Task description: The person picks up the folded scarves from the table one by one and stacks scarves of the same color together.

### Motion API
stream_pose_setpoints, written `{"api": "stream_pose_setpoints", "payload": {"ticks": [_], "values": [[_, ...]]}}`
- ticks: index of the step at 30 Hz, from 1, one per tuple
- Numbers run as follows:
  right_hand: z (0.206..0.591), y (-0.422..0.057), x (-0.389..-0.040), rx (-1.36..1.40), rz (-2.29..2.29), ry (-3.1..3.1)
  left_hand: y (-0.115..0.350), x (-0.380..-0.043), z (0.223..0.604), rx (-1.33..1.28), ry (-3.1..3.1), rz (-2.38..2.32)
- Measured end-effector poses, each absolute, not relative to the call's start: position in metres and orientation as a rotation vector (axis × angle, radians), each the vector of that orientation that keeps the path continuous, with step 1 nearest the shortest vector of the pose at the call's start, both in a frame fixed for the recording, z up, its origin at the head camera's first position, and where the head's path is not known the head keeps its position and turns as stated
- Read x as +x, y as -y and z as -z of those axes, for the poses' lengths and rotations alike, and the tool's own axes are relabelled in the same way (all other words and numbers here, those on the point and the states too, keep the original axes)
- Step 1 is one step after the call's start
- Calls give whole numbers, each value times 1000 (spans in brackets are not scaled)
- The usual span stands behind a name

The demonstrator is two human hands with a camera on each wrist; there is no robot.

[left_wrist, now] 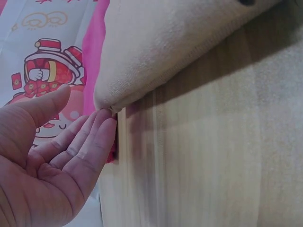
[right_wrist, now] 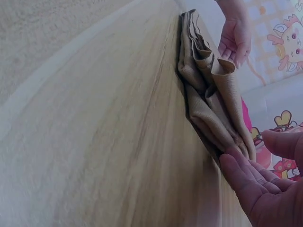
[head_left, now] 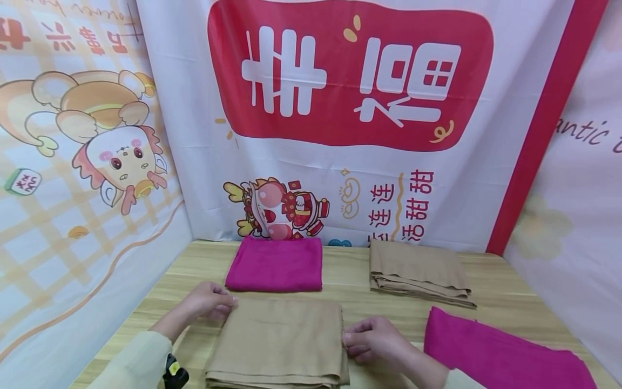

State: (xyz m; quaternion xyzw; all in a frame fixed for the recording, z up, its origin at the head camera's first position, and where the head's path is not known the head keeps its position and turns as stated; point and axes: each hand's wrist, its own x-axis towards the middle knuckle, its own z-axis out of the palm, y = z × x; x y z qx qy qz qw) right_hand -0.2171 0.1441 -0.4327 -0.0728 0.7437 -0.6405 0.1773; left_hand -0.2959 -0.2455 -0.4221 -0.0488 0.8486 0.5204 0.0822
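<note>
A folded tan cloth (head_left: pixel 279 340) lies on the table in front of me, its layers showing along the near edge. My left hand (head_left: pixel 211 301) is at its far left corner. The left wrist view shows the left fingertips (left_wrist: pixel 105 116) touching the corner, with the thumb held apart. On the opposite side, my right hand (head_left: pixel 374 340) touches the cloth's right edge. In the right wrist view, the right fingers (right_wrist: pixel 244 175) reach against the loose side folds of the tan cloth (right_wrist: pixel 208 99), and the thumb stands away from it.
Behind the tan cloth lies a folded magenta cloth (head_left: pixel 277 265). A second tan cloth (head_left: pixel 418 270) is folded at the back right, and another magenta cloth (head_left: pixel 505 354) sits at the front right. Printed hangings (head_left: pixel 350 162) enclose the wooden table (head_left: pixel 350 270).
</note>
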Motion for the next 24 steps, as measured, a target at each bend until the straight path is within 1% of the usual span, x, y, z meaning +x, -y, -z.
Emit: {"api": "stream_pose_setpoints", "payload": {"ticks": [14, 24], "values": [[409, -173, -226, -155, 1835, -2150, 238, -307, 404, -87, -2557, -1634], [396, -210, -235, -108, 1909, -2116, 199, -320, 400, -8, -2493, -1729]]}}
